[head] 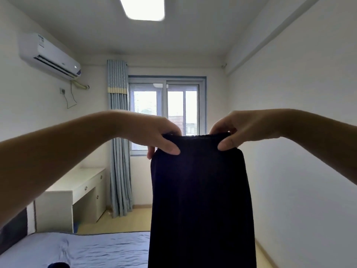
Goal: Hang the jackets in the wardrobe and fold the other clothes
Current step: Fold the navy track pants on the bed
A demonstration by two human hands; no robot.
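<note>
A dark navy garment with an elastic waistband [201,200] hangs straight down in front of me, held up at chest height. My left hand [158,135] pinches the waistband's left corner, thumb in front. My right hand [237,130] pinches the right corner the same way. The cloth's lower end runs out of the bottom of the view. Another dark item [58,265] peeks in at the bottom edge on the bed.
A bed with a pale blue sheet [87,248] lies below me. A white desk [77,192] stands at the left wall beside a blue curtain [119,171]. The window [166,111] is straight ahead, with an air conditioner [48,55] high on the left wall.
</note>
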